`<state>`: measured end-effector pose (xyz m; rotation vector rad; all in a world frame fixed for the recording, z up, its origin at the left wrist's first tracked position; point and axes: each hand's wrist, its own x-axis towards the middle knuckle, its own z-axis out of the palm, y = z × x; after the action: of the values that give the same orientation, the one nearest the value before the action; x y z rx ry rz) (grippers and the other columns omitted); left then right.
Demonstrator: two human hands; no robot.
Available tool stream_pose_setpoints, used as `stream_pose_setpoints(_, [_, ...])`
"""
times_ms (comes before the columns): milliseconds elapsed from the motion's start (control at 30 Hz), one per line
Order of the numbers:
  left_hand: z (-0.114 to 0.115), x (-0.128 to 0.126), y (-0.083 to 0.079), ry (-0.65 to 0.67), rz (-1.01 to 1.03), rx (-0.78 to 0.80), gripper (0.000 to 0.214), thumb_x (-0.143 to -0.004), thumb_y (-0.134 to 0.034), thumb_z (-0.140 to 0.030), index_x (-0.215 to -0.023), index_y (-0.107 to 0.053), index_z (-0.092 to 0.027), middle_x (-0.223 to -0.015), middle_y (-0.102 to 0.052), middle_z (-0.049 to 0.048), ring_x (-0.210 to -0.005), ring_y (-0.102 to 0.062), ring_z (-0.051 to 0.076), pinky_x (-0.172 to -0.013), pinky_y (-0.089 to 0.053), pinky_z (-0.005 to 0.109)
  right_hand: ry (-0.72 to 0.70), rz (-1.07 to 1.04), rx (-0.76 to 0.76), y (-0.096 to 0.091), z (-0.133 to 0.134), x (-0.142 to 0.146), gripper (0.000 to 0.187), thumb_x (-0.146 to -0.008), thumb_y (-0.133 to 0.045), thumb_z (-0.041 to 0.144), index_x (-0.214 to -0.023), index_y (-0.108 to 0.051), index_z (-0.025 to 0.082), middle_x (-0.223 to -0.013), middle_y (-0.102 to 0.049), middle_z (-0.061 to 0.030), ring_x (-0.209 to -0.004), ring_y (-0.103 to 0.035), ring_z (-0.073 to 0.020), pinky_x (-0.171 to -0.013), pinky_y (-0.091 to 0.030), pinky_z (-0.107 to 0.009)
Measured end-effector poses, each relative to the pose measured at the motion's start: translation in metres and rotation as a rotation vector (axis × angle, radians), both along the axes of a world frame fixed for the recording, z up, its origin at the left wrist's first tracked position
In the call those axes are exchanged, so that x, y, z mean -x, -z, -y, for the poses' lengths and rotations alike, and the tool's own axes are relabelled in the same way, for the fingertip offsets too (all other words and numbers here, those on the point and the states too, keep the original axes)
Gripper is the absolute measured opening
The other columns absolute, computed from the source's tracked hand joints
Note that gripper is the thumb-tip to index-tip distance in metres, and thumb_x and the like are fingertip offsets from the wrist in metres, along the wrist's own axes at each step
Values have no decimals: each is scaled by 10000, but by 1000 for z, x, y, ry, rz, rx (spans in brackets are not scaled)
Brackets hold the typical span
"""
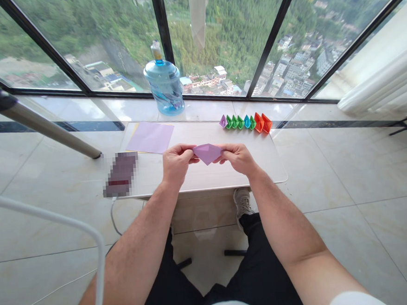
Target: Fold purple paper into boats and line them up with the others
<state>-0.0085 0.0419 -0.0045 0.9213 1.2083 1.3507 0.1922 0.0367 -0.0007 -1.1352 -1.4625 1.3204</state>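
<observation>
A folded purple paper piece hangs just above the small white table, held from both sides. My left hand pinches its left corner with fingers closed. My right hand pinches its right corner the same way. A flat purple paper sheet lies on the table's far left. A row of several folded paper boats in purple, green, blue and orange stands along the table's far right edge.
A blurred dark object lies at the table's left front edge. A blue water jug stands on the floor by the window. A metal pole slants in from the left. My shoe shows under the table.
</observation>
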Motion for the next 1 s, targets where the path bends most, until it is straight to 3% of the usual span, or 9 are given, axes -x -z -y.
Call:
stream_pose_setpoints(400, [1,-6,-2,-96,77,39,119,-554,-670,-192,-670,-669,-164,-561,-636,-6,-548,-662,159,-463,-493,211,18,-162,9,10,-1,4,267,-754,-676,280,-959,-829,203,-832,-798,-49,-770,-758,-192,-687,-591,-288])
stream_pose_setpoints(833, [-4,3,0,-30,197,193,172,-521,-663,-162,-688,-624,-149,-595,-649,18,-568,-664,175,-590,-565,305,9,-207,63,5,0,9,215,-683,-661,207,-811,-833,202,-780,-789,-32,-739,-732,-172,-746,-609,-312])
stream_pose_setpoints(900, [-3,4,0,3,203,193,200,-537,-671,-168,-730,-625,-151,-597,-653,17,-551,-654,169,-578,-557,298,18,-190,56,3,1,9,220,-676,-650,203,-798,-833,204,-776,-788,-28,-722,-721,-166,-741,-606,-312])
stream_pose_setpoints(1000, [-1,4,0,76,206,180,386,-577,-749,-195,-950,-657,-160,-663,-686,8,-568,-655,159,-575,-548,287,12,-167,22,4,1,8,244,-690,-637,206,-830,-837,202,-787,-792,-34,-741,-724,-174,-732,-599,-311])
